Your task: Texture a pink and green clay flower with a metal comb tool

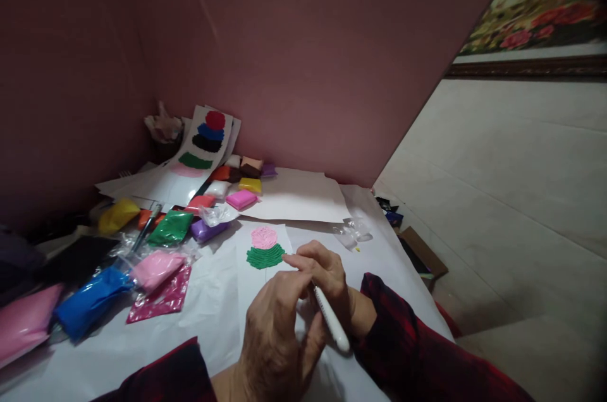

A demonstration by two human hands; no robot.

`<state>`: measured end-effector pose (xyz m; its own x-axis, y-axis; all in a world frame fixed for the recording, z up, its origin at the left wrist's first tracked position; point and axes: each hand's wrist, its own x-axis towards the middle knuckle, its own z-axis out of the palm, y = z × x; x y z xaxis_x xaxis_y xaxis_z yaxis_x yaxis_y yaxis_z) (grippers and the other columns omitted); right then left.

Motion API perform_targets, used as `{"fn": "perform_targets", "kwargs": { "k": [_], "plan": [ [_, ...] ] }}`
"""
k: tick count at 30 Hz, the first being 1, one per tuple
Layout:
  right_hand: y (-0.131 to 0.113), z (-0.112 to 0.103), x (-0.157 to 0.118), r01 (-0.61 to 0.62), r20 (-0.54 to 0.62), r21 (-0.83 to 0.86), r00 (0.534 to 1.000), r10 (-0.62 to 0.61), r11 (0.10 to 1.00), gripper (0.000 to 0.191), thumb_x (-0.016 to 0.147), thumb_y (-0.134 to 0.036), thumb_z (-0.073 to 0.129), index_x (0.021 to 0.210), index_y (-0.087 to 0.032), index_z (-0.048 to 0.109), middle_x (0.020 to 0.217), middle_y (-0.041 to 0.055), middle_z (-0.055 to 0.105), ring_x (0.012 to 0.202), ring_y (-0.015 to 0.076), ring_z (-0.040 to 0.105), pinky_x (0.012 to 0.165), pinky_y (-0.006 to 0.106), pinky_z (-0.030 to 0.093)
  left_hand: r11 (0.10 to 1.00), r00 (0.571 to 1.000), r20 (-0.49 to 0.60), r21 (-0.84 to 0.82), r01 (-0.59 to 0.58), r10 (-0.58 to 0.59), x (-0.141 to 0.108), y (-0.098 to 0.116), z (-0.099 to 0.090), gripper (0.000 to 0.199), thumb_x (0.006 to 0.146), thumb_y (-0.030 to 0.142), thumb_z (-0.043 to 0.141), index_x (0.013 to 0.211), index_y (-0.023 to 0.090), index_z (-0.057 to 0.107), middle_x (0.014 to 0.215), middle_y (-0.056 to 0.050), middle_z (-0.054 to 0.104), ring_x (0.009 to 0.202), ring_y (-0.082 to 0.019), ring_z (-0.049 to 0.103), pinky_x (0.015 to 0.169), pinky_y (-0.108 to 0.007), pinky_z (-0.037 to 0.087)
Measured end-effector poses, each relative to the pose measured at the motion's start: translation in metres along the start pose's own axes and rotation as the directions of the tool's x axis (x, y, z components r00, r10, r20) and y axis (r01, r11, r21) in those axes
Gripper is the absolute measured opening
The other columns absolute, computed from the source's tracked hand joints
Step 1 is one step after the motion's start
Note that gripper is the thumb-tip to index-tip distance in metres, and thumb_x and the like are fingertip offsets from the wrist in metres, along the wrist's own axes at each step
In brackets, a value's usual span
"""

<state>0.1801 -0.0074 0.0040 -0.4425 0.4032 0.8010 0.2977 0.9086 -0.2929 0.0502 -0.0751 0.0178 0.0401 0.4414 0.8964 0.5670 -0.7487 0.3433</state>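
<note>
A white sheet (246,288) lies on the covered table, bearing a pink textured round shape (264,237) above a green ridged shape (265,257), with a thin line below. My right hand (327,269) is closed around a white pen-like tool (331,320), whose rear end points toward me; its tip is hidden by the fingers. Close against it, my left hand (275,326) has its thumb and fingers bent together near the tool. Whatever the left fingertips hold, if anything, is hidden. Both hands are over the lower part of the sheet.
Bright clay packets, among them a green one (171,227), a blue one (95,302) and a pink one (157,268), cover the left side. A sheet with coloured shapes (203,149) leans at the back. Clear plastic pieces (351,232) lie at the right.
</note>
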Motion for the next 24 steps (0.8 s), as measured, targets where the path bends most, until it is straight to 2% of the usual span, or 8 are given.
{"fn": "perform_targets", "kwargs": {
  "k": [5, 9, 11, 13, 15, 18, 21, 24],
  "plan": [
    [0.001, 0.001, 0.000, -0.038, 0.071, -0.007, 0.997, 0.039, 0.999, 0.036, 0.096, -0.031, 0.042, 0.123, -0.022, 0.065, 0.092, 0.0098, 0.066, 0.078, 0.0219, 0.063, 0.069, 0.036, 0.055, 0.997, 0.992, 0.104, -0.039, -0.064, 0.067, 0.006, -0.013, -0.003, 0.016, 0.091, 0.006, 0.049, 0.092, 0.016, 0.061, 0.072, -0.003, 0.060, 0.065, -0.014, 0.057, 0.054, -0.023, 0.049],
    [0.005, 0.006, 0.002, -0.138, 0.059, 0.018, 0.989, 0.137, 0.990, 0.036, 0.096, -0.037, 0.041, 0.118, -0.020, 0.064, 0.098, 0.0117, 0.063, 0.076, 0.0196, 0.063, 0.068, 0.033, 0.054, 0.997, 0.999, 0.003, -0.066, -0.034, 0.034, 0.011, -0.028, -0.006, 0.016, 0.087, 0.001, 0.054, 0.092, 0.015, 0.059, 0.082, -0.006, 0.062, 0.078, -0.015, 0.061, 0.064, -0.024, 0.053],
    [0.006, 0.007, 0.004, -0.134, 0.103, 0.033, 0.986, 0.130, 0.990, 0.035, 0.099, -0.038, 0.037, 0.105, -0.020, 0.065, 0.088, 0.0093, 0.062, 0.075, 0.0190, 0.062, 0.068, 0.031, 0.053, 0.993, 1.000, 0.004, -0.112, -0.029, 0.030, 0.014, -0.035, -0.007, 0.012, 0.088, 0.004, 0.055, 0.092, 0.015, 0.058, 0.083, -0.007, 0.064, 0.084, -0.017, 0.062, 0.072, -0.026, 0.054],
    [0.006, 0.009, 0.005, -0.094, 0.168, 0.061, 0.982, 0.083, 0.994, 0.039, 0.101, -0.040, 0.031, 0.093, -0.021, 0.064, 0.077, 0.0066, 0.061, 0.071, 0.0185, 0.060, 0.066, 0.030, 0.051, 0.982, 0.988, 0.104, -0.159, -0.099, 0.117, 0.016, -0.042, -0.009, 0.011, 0.092, 0.007, 0.051, 0.092, 0.015, 0.059, 0.083, -0.007, 0.065, 0.079, -0.015, 0.063, 0.068, -0.025, 0.053],
    [0.007, 0.009, 0.005, -0.080, 0.190, 0.089, 0.980, 0.062, 0.993, 0.039, 0.102, -0.040, 0.031, 0.092, -0.020, 0.063, 0.073, 0.0055, 0.061, 0.068, 0.0177, 0.059, 0.065, 0.028, 0.050, 0.985, 0.985, 0.137, -0.150, -0.088, 0.109, 0.019, -0.047, -0.012, 0.014, 0.094, 0.010, 0.048, 0.089, 0.016, 0.059, 0.080, -0.005, 0.065, 0.073, -0.013, 0.063, 0.064, -0.022, 0.052],
    [0.008, 0.010, 0.004, -0.092, 0.117, 0.099, 0.990, 0.080, 0.991, 0.031, 0.101, -0.037, 0.041, 0.105, -0.016, 0.064, 0.076, 0.0062, 0.064, 0.068, 0.0166, 0.060, 0.063, 0.028, 0.049, 0.984, 0.985, 0.007, -0.042, 0.173, -0.173, 0.024, -0.054, -0.021, 0.016, 0.096, 0.017, 0.047, 0.084, 0.018, 0.057, 0.072, 0.000, 0.061, 0.061, -0.011, 0.060, 0.058, -0.021, 0.049],
    [0.010, 0.010, 0.002, -0.083, 0.118, 0.090, 0.990, 0.072, 0.992, 0.027, 0.100, -0.031, 0.046, 0.103, -0.013, 0.066, 0.076, 0.0072, 0.066, 0.066, 0.0155, 0.059, 0.060, 0.027, 0.048, 0.911, 0.911, -0.023, -0.023, 0.411, -0.411, 0.028, -0.060, -0.029, 0.018, 0.096, 0.026, 0.048, 0.082, 0.020, 0.055, 0.055, 0.007, 0.049, 0.043, -0.009, 0.048, 0.046, -0.021, 0.041],
    [0.011, 0.010, 0.002, -0.127, 0.196, 0.102, 0.975, 0.105, 0.987, 0.026, 0.099, -0.026, 0.047, 0.092, -0.014, 0.068, 0.072, 0.0055, 0.065, 0.062, 0.0141, 0.057, 0.059, 0.025, 0.046, 0.807, 0.810, 0.019, -0.068, 0.586, -0.587, 0.026, -0.067, -0.033, 0.016, 0.095, 0.034, 0.050, 0.087, 0.021, 0.055, 0.059, 0.006, 0.055, 0.043, -0.010, 0.051, 0.044, -0.022, 0.042]
  ]
}}
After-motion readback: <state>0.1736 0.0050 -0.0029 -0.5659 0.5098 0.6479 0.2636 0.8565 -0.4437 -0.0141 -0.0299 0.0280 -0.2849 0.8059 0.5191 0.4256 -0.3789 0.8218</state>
